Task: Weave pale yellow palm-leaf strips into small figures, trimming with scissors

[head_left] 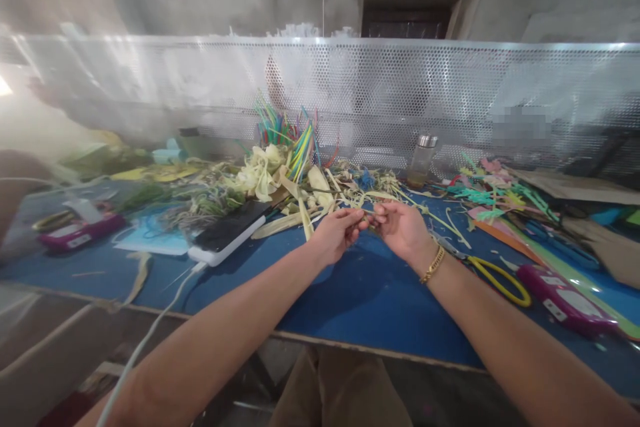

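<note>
My left hand [337, 233] and my right hand [400, 227] meet above the blue table [360, 300], fingertips pinched together on a thin pale leaf strip [367, 213] held between them. A gold bracelet [433, 265] circles my right wrist. Just beyond the hands lies a heap of pale yellow-green leaf strips [280, 180], with a bundle of coloured strips [285, 133] standing up behind it.
A phone on a white power bank [227, 237] with a white cable lies left of my hands. Yellow-handled scissors [495, 277] and a magenta tool [565, 297] lie to the right. A glass jar [423, 160] stands by the perforated metal screen [450, 100]. Coloured scraps cover the right side.
</note>
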Motion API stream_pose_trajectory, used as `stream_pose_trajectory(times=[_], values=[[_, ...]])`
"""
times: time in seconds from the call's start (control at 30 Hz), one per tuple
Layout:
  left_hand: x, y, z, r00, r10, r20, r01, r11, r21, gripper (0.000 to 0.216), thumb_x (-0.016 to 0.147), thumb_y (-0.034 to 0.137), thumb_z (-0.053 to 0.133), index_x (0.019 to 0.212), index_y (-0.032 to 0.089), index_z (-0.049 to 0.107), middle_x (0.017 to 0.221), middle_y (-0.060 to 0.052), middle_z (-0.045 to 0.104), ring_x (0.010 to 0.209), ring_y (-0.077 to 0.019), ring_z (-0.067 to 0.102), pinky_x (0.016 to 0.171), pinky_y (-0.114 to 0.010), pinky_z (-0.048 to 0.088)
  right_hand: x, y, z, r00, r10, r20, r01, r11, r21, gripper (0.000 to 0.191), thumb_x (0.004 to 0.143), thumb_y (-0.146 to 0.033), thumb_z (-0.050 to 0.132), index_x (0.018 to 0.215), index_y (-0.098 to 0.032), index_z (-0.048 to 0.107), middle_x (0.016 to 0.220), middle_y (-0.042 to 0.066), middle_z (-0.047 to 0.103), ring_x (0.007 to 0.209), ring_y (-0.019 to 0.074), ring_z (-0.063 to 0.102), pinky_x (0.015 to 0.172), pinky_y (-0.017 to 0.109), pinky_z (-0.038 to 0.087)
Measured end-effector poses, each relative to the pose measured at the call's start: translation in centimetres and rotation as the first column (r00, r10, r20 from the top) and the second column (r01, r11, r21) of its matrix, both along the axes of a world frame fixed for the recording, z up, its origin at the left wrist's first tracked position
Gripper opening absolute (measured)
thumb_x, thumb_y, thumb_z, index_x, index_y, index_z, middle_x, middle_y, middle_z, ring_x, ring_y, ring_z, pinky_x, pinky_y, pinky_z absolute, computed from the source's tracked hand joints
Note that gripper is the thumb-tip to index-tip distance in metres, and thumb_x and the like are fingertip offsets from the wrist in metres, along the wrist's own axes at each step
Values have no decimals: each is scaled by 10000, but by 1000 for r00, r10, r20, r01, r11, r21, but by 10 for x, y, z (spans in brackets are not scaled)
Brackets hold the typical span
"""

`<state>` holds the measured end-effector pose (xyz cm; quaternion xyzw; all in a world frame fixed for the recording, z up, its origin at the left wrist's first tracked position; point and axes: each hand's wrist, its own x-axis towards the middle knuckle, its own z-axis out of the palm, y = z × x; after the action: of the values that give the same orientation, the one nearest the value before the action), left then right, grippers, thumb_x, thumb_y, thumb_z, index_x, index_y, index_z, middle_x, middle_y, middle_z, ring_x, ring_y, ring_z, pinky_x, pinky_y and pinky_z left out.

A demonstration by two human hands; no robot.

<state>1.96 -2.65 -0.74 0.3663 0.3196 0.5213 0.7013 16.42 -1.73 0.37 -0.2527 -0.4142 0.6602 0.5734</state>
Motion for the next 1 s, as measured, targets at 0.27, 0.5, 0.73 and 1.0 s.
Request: stream_pose_trajectory(times=[0.27, 0.5, 0.73, 1.0], values=[[-6, 5, -3, 989, 145, 0, -145, 989, 38, 43, 765, 168, 684, 771, 140, 652, 838, -25, 690, 563, -26, 600, 407, -75, 414, 41, 21, 15, 937, -291, 195, 305, 951, -43, 136, 703, -182, 560, 656, -206, 435, 513, -71, 362, 408, 73, 275, 456, 245, 350], [-6, 8, -5, 953, 273, -129, -245, 949, 199, 137, 689, 258, 742, 763, 151, 697, 917, -59, 710, 614, -59, 612, 416, -115, 363, 78, 44, 14, 680, -681, 271, 686, 722, 90, 153, 620, -223, 623, 662, -219, 476, 557, -61, 433, 485, 106, 377, 488, 256, 341], [2, 2, -8, 862, 350, -367, -211, 906, 368, 183, 680, 296, 721, 755, 130, 730, 597, -46, 678, 471, -72, 507, 444, -174, 340, 24, 11, 6, 544, -662, 515, 442, 748, 496, 354, 740, -517, 610, 654, -184, 694, 608, 3, 581, 622, 145, 503, 601, 278, 376], [3, 2, -11, 826, 378, -418, -170, 874, 455, 155, 664, 288, 705, 686, 136, 718, 553, -24, 647, 439, -79, 443, 421, -197, 301, 0, -5, -4, 504, -647, 572, 288, 751, 594, 263, 696, -449, 678, 716, -187, 692, 670, 24, 646, 601, 146, 519, 569, 275, 385]])
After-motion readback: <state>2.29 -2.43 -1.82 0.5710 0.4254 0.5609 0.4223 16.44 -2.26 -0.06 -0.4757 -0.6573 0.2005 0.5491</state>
